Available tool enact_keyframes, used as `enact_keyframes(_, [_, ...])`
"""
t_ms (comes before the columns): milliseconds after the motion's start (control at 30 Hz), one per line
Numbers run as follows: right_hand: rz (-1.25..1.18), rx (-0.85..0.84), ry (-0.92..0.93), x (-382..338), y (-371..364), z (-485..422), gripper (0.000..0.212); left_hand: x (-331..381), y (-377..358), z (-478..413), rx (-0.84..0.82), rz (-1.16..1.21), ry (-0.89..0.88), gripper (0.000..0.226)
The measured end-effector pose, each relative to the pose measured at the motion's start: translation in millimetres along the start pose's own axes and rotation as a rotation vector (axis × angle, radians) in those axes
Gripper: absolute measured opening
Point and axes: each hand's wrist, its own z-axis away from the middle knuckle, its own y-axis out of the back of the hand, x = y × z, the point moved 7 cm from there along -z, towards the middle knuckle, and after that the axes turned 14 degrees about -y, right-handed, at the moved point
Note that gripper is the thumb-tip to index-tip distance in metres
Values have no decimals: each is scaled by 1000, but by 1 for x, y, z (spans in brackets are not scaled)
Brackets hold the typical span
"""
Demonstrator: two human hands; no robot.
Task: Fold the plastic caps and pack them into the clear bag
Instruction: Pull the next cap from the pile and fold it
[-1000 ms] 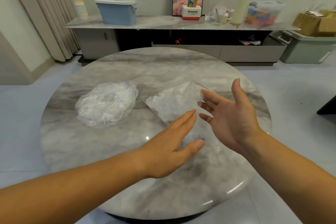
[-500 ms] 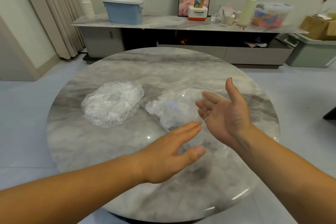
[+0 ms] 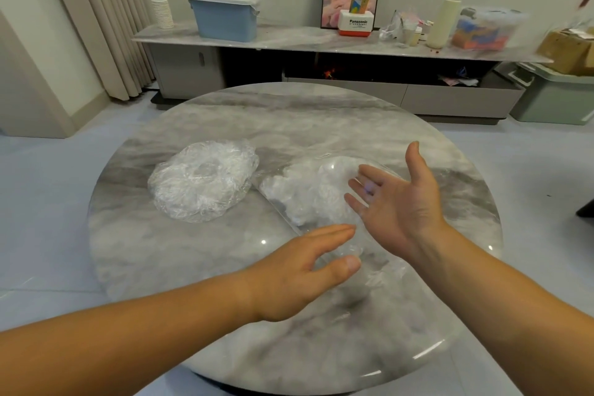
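Observation:
A crumpled clear plastic cap (image 3: 202, 180) lies unfolded on the left of the round marble table (image 3: 225, 112). To its right lies the clear bag (image 3: 308, 193), with white folded caps showing inside it. My right hand (image 3: 395, 202) hovers over the bag's right part, palm turned up and left, fingers straight. My left hand (image 3: 302, 270) floats over the bag's near end, palm down, fingers straight, thumb apart. Neither hand holds anything. Whether either touches the bag I cannot tell.
Behind the table runs a low sideboard (image 3: 289, 38) carrying a blue lidded bin (image 3: 225, 14), stacked paper cups (image 3: 160, 6), a red-and-white box (image 3: 355, 22) and a clear storage box (image 3: 485, 29). A green bin (image 3: 556, 96) stands on the floor at right.
My view has shifted a little, so the table sits further right in the frame. Both hands stay open over the bag; the right hand has drifted slightly toward the caps inside.

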Motion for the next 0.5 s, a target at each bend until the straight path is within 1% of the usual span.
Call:
enact_keyframes(100, [0,-23,-21,1,-1,-6,101,-2,1,1,-6,-18,-3,75])
enact_keyframes(333, [-85,-90,8,8,21,16,83,-5,4,0,10,-19,-8,77])
enact_keyframes(433, [-62,-33,37,9,40,35,69,-4,3,-3,7,-27,-21,76])
enact_keyframes(500, [46,73,104,6,48,46,60,-4,2,-2,2,-17,-33,71])
